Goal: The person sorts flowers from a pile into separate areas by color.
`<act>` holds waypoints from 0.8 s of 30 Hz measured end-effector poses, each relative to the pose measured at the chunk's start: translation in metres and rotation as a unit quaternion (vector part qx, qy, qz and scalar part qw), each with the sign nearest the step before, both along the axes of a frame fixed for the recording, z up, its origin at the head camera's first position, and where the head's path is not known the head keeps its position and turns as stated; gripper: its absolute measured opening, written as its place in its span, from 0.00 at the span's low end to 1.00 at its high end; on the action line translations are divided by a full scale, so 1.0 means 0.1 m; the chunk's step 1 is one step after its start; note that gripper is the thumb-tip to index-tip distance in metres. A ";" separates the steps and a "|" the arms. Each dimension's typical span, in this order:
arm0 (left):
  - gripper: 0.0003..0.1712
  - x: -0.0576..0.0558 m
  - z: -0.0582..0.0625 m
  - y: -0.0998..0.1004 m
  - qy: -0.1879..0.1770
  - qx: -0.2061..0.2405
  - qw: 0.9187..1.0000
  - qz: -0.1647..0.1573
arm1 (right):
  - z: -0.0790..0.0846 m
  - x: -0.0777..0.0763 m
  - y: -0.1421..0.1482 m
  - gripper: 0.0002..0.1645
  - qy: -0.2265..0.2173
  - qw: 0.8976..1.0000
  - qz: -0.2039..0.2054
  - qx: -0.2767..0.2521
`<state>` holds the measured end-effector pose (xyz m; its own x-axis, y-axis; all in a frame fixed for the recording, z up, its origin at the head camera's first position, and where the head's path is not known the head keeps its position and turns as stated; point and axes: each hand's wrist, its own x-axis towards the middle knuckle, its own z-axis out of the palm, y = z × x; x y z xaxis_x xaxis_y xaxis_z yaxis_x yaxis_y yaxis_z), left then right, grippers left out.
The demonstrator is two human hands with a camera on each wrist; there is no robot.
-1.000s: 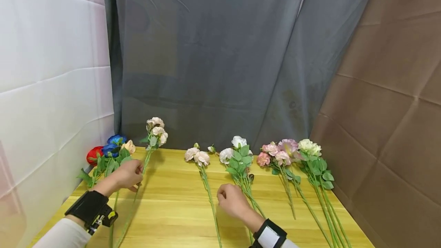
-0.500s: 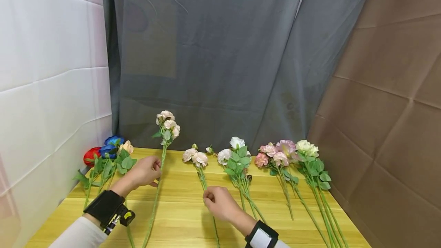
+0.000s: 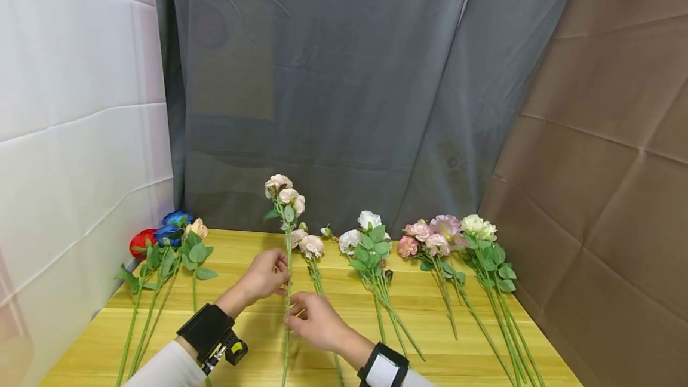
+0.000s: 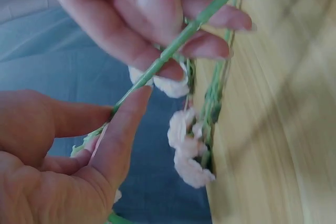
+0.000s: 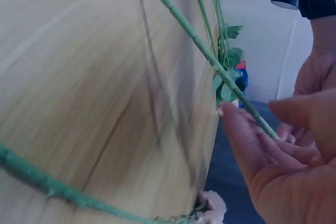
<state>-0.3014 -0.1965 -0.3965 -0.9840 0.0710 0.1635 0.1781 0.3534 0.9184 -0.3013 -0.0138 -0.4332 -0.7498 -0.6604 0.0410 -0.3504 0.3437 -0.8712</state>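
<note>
Upright over the table stands a spray of pale pink flowers (image 3: 288, 197) on a long green stem (image 3: 286, 345). My left hand (image 3: 264, 275) pinches that stem below the blooms, between thumb and forefinger in the left wrist view. Lower down, my right hand (image 3: 321, 322) is at the same stem. In the right wrist view the stem (image 5: 210, 56) passes between the right thumb and the fingers (image 5: 244, 140), which are parted and not closed round it. Just behind lies another pale pink spray (image 3: 312, 246), partly covered by the held one.
On the wooden table (image 3: 242, 339), a red flower (image 3: 142, 242), blue flowers (image 3: 177, 218) and a peach flower (image 3: 196, 228) lie at left. White flowers (image 3: 369, 220), pink flowers (image 3: 419, 232) and a cream flower (image 3: 479, 227) lie rightward. A grey curtain (image 3: 322, 106) hangs behind.
My left hand has carried the pale pink spray to the right, from near the blue flowers to the table's middle. My right hand has moved left to meet the stem.
</note>
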 end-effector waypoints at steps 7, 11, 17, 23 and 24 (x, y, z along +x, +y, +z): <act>0.07 -0.05 -0.01 0.12 0.037 0.018 0.999 -0.020 | 0.04 -0.07 0.13 0.11 -0.055 0.996 -0.026 -0.063; 0.09 -0.06 -0.07 0.05 0.071 -0.031 0.996 -0.050 | 0.15 -0.12 0.23 0.06 -0.021 0.998 -0.026 -0.046; 0.04 0.01 -0.16 -0.32 0.110 -0.197 0.974 0.021 | 0.27 -0.23 0.42 0.06 0.063 0.997 -0.039 0.013; 0.06 0.11 -0.26 -0.81 0.035 -0.281 0.954 0.102 | 0.22 -0.32 0.62 0.04 0.104 0.990 -0.058 0.080; 0.06 0.13 -0.28 -0.88 0.017 -0.292 0.950 0.111 | 0.20 -0.33 0.64 0.05 0.105 0.989 -0.063 0.086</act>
